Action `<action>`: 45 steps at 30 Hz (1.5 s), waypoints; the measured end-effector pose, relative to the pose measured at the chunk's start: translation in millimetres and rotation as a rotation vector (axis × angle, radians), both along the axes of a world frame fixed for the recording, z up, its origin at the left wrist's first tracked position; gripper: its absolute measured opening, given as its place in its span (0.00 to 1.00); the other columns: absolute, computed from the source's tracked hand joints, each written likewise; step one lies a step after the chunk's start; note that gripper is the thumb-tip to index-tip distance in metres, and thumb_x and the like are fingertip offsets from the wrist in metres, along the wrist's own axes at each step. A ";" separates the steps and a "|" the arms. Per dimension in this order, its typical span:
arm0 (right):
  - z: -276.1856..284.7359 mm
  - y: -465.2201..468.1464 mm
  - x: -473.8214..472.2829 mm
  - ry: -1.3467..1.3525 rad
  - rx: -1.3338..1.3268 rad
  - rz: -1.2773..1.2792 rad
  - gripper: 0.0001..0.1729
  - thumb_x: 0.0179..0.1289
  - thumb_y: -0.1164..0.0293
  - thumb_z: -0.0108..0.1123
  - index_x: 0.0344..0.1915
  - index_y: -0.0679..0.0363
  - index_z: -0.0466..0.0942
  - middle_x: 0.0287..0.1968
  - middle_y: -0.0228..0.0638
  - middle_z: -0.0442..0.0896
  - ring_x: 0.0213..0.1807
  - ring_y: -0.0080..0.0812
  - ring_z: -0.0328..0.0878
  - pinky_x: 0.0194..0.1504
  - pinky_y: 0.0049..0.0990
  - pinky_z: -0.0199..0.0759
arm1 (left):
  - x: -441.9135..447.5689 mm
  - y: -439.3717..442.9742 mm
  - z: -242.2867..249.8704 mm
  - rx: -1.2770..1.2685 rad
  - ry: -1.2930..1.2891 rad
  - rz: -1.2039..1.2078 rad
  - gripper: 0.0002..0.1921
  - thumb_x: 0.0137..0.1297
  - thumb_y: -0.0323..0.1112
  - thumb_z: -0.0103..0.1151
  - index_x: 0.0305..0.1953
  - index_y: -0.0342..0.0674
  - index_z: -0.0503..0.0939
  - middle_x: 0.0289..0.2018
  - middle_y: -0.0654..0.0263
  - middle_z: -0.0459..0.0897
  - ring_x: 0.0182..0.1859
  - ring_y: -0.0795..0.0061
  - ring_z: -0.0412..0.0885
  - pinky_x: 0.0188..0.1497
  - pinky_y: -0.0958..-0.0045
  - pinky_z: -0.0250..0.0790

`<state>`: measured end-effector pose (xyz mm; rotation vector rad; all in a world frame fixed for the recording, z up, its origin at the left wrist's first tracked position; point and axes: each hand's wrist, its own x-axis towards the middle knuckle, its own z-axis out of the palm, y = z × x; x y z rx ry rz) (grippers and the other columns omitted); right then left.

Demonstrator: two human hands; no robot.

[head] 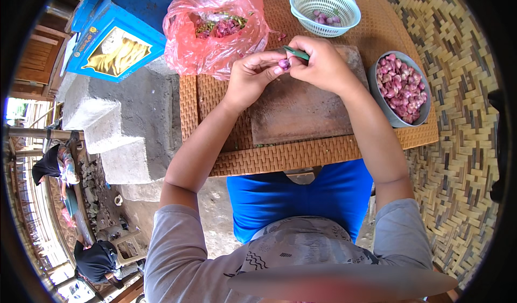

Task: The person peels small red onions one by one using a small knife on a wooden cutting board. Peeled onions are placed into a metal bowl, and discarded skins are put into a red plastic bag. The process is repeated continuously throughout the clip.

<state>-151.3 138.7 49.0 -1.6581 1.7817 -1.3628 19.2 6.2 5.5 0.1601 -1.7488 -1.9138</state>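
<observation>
Between its fingertips, my left hand (252,73) holds a small purple shallot (284,64) above a brown board (303,109). My right hand (319,63) grips a small green-handled knife (297,53) and touches the shallot's right side. Shallot skins and trimmings lie in an open red plastic bag (218,54) to the left. Beyond my hands, a pale green plastic colander (351,15) holds several peeled shallots. At the right stands a grey round container (375,89) full of reddish unpeeled shallots.
A woven table (282,157) bears these things. A blue metal box (137,16) stands at the upper left, near concrete steps (125,153). A woven bamboo wall (456,141) is on the right. Two other people (96,261) are at the far left, apart from me.
</observation>
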 end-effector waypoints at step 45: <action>-4.9 -4.0 -0.5 -0.199 0.051 0.096 0.10 0.63 0.70 0.70 0.37 0.63 0.79 0.29 0.28 0.79 0.34 0.18 0.72 0.37 0.27 0.69 | 3.0 -7.5 -0.9 0.033 -0.006 -0.071 0.13 0.73 0.21 0.62 0.56 0.31 0.84 0.53 0.62 0.87 0.55 0.73 0.85 0.62 0.71 0.78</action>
